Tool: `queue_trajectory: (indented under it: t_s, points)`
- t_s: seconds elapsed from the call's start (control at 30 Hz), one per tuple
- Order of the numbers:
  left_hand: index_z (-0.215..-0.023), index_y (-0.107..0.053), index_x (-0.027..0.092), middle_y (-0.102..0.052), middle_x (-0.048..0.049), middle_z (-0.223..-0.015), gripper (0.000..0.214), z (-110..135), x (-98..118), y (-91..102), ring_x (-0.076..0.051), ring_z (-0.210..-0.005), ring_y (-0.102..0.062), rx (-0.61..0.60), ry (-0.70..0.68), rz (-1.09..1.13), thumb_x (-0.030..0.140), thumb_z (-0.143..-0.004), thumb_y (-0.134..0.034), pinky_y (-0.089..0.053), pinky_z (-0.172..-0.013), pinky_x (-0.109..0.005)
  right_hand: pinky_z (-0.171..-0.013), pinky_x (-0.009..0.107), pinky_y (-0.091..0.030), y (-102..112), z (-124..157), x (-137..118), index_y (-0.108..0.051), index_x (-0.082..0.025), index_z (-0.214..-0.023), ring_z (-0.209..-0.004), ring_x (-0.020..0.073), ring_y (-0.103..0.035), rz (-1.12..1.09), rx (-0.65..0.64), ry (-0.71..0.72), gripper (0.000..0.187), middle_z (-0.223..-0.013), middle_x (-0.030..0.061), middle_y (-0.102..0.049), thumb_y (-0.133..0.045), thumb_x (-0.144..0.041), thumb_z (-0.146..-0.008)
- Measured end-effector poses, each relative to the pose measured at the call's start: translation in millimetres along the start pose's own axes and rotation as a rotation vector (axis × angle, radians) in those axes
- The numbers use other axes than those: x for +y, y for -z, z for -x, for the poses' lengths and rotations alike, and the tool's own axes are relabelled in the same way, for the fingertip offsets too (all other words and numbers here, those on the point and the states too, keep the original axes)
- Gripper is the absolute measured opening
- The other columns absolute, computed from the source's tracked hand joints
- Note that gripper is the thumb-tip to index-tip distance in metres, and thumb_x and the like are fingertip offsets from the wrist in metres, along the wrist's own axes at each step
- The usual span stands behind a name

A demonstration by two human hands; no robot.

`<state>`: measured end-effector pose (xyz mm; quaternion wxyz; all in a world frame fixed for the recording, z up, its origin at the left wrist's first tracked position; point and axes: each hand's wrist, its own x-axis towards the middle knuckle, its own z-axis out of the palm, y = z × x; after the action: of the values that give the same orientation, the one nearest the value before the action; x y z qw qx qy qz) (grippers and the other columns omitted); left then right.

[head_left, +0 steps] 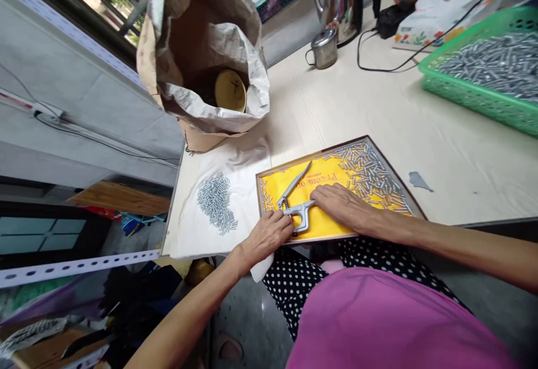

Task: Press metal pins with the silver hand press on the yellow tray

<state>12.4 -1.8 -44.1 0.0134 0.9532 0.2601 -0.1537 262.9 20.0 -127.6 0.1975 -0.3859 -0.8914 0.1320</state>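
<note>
A shallow wooden-rimmed tray (414, 200) with a yellow bottom lies at the near table edge; several small silver metal pieces (372, 174) fill its right half. A grey metal hand tool (294, 192) with a long pointed arm rests on the tray's left part. My left hand (269, 236) is at the tray's near left corner, fingers closed on the tool's handle. My right hand (342, 204) lies flat on the yellow surface beside the tool, fingers stretched toward it.
A pile of small silver pieces (216, 201) lies on white cloth (189, 229) left of the tray. Behind stands an open paper sack (202, 50) with a yellow cup (230, 90) inside. A green basket (471, 92) of metal parts, a kettle (344, 2) and a metal mug (324, 47) stand farther back.
</note>
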Motion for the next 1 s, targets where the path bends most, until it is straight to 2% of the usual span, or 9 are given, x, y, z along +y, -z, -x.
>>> queue_trajectory:
  t_s: [0.1, 0.17, 0.23, 0.3, 0.4, 0.47, 0.6, 0.8, 1.0]
  points:
    - [-0.098, -0.062, 0.016, -0.063, -0.0075, -0.092, 0.022, 12, -4, -9.9, -0.021, -0.087, -0.055, 0.084, 0.085, 0.056, 0.021, -0.103, -0.041, -0.044, -0.075, -0.034, -0.076, 0.033, -0.034, -1, 5, 7, -0.054, -0.02, -0.094, -0.082, 0.0207, -0.054, 0.032, 0.061, -0.044, 0.016, -0.088, 0.005, -0.06, -0.04, -0.012, -0.097]
    - [-0.105, -0.063, 0.017, -0.064, -0.008, -0.096, 0.021, 20, -15, -15.4, -0.021, -0.088, -0.056, 0.177, 0.215, 0.107, 0.027, -0.103, -0.045, -0.047, -0.075, -0.033, -0.075, 0.033, -0.034, -3, 8, 13, -0.054, -0.021, -0.093, -0.08, 0.0204, -0.054, 0.039, 0.08, -0.074, 0.016, -0.087, 0.0047, -0.06, -0.041, -0.013, -0.097]
    - [-0.111, -0.064, 0.018, -0.064, -0.0089, -0.1, 0.023, 27, -36, -17.4, -0.021, -0.092, -0.058, 0.294, 0.435, 0.134, 0.03, -0.102, -0.047, -0.049, -0.078, -0.034, -0.074, 0.033, -0.033, -5, 10, 17, -0.055, -0.021, -0.091, -0.079, 0.0202, -0.053, 0.039, 0.071, -0.09, 0.017, -0.086, 0.0046, -0.06, -0.041, -0.013, -0.097]
    - [-0.109, -0.068, 0.018, -0.065, -0.0102, -0.101, 0.025, 30, -67, -16.5, -0.023, -0.096, -0.058, 0.37, 0.725, 0.116, 0.028, -0.101, -0.047, -0.049, -0.082, -0.035, -0.073, 0.033, -0.034, -7, 10, 17, -0.055, -0.021, -0.091, -0.079, 0.0203, -0.054, 0.044, 0.056, -0.088, 0.018, -0.086, 0.0047, -0.06, -0.041, -0.012, -0.097]
    - [-0.102, -0.073, 0.016, -0.067, -0.0139, -0.107, 0.03, 28, -119, -15.6, -0.029, -0.108, -0.056, 0.249, 1.131, 0.045, 0.027, -0.099, -0.045, -0.047, -0.083, -0.037, -0.074, 0.033, -0.035, -8, 9, 14, -0.055, -0.021, -0.093, -0.079, 0.0208, -0.054, 0.073, 0.048, -0.077, 0.018, -0.087, 0.005, -0.059, -0.04, -0.012, -0.097]
    - [-0.103, -0.075, 0.015, -0.067, -0.0158, -0.114, 0.032, 24, -148, -17.7, -0.032, -0.116, -0.054, 0.123, 1.276, 0.049, 0.027, -0.098, -0.045, -0.047, -0.084, -0.037, -0.074, 0.033, -0.036, -9, 8, 12, -0.055, -0.021, -0.093, -0.079, 0.0206, -0.055, 0.079, 0.049, -0.077, 0.017, -0.087, 0.0048, -0.059, -0.041, -0.012, -0.096]
    - [-0.098, -0.077, 0.012, -0.068, -0.0194, -0.115, 0.029, 16, -175, -25.6, -0.034, -0.117, -0.055, 0.05, 1.315, 0.063, 0.026, -0.093, -0.051, -0.047, -0.083, -0.037, -0.075, 0.032, -0.037, -12, 7, 10, -0.053, -0.021, -0.092, -0.08, 0.0202, -0.055, 0.073, 0.057, -0.099, 0.015, -0.088, 0.0046, -0.059, -0.043, -0.01, -0.094]
    - [-0.108, -0.074, 0.014, -0.069, -0.0177, -0.119, 0.03, 11, -180, -31.6, -0.032, -0.12, -0.055, 0.022, 1.249, 0.064, 0.021, -0.093, -0.048, -0.046, -0.082, -0.034, -0.076, 0.033, -0.037, -10, 5, 9, -0.052, -0.021, -0.093, -0.081, 0.0208, -0.055, 0.096, 0.057, -0.092, 0.016, -0.089, 0.0048, -0.059, -0.043, -0.008, -0.094]
    - [-0.101, -0.076, 0.01, -0.073, -0.0207, -0.105, 0.027, 8, -192, -28.4, -0.031, -0.103, -0.066, -0.034, 1.314, 0.104, 0.02, -0.087, -0.056, -0.047, -0.077, -0.033, -0.075, 0.033, -0.035, -6, 2, 5, -0.051, -0.021, -0.09, -0.079, 0.0199, -0.055, 0.138, 0.077, -0.083, 0.017, -0.086, 0.004, -0.059, -0.043, -0.006, -0.093]
